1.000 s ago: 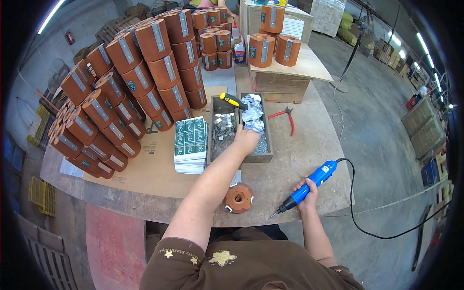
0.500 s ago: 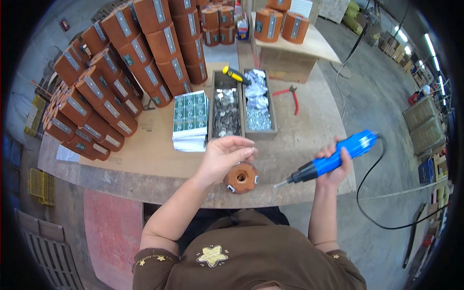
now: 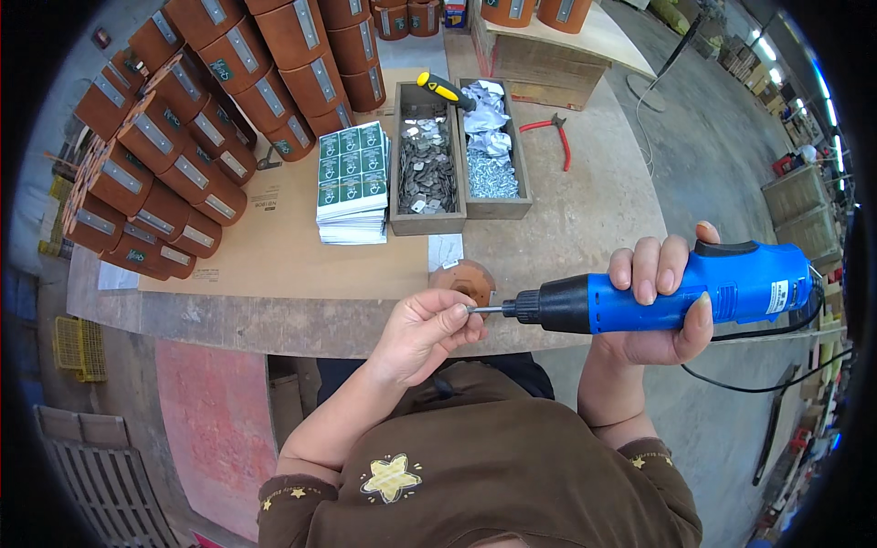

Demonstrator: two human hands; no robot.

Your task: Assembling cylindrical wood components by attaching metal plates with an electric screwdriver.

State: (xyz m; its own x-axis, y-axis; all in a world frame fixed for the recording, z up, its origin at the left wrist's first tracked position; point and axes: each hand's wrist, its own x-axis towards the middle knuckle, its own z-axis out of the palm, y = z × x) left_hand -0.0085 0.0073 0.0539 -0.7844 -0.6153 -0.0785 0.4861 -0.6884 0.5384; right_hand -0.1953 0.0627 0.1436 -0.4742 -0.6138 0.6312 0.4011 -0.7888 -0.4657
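In my right hand [image 3: 650,269] is a blue electric screwdriver [image 3: 744,279], held level with its bit [image 3: 491,310] pointing left. The thumb and fingers of my left hand [image 3: 413,336] pinch together right at the bit's tip. Whatever small thing they grip there is too hidden to make out. Just behind the bit, a round terracotta piece [image 3: 475,274] with a centre hole and small metal clips sits on the bench, partly covered by my left fingers. Beyond it stand two joined wooden bins, one holding flat metal pieces [image 3: 427,169], the other small silvery hardware [image 3: 493,175].
Stacked terracotta cylinders [image 3: 196,128] with metal strips fill the left. A pile of green-and-white printed cards [image 3: 352,183] stands beside the bins. A yellow-and-black handled tool [image 3: 445,89] lies across them. Red-handled pliers [image 3: 559,142] lie to the right. A black cord [image 3: 767,388] trails off right.
My right hand has brought the screwdriver left and nearer to me, its bit now meeting my left fingertips. My left hand has moved down from above the terracotta piece. The view has shifted.
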